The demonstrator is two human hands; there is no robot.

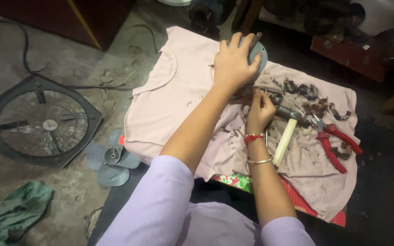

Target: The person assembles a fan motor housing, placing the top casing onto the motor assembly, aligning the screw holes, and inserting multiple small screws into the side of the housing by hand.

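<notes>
Grey motor part (260, 53) upright under clasping left hand (234, 61); right hand (259, 109) pinched shut.

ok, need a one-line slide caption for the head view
Left hand presses a grey round metal part on a stained pink cloth; right hand works beside a hammer and red-handled pliers.

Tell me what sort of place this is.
Probably an informal repair spot on a bare floor: a detached fan grille and loose fan blades lie there, while red-handled pliers and a hammer rest on a stained pink cloth.
</notes>
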